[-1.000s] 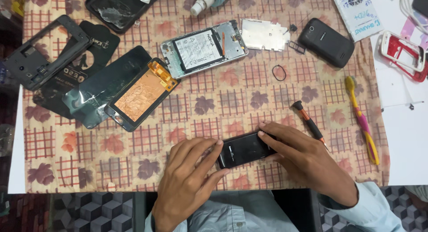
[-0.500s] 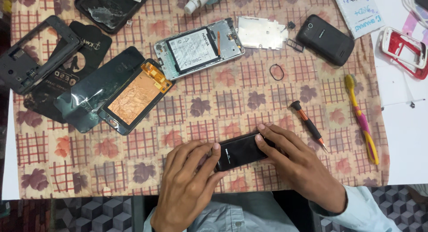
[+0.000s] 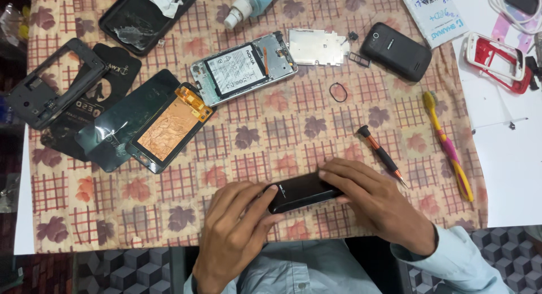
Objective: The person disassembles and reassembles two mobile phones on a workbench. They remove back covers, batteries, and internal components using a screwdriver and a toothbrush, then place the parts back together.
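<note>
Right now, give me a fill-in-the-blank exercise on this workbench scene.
1. Both hands, the left hand and the right hand, hold one small ____ phone between them.
2. Just beyond the right hand lies a screwdriver with a black and ____ handle.
3. The toothbrush to the right is pink and ____.
4. The opened phone showing its battery lies on a patterned ____.

Missing words: black; orange; yellow; cloth
</note>
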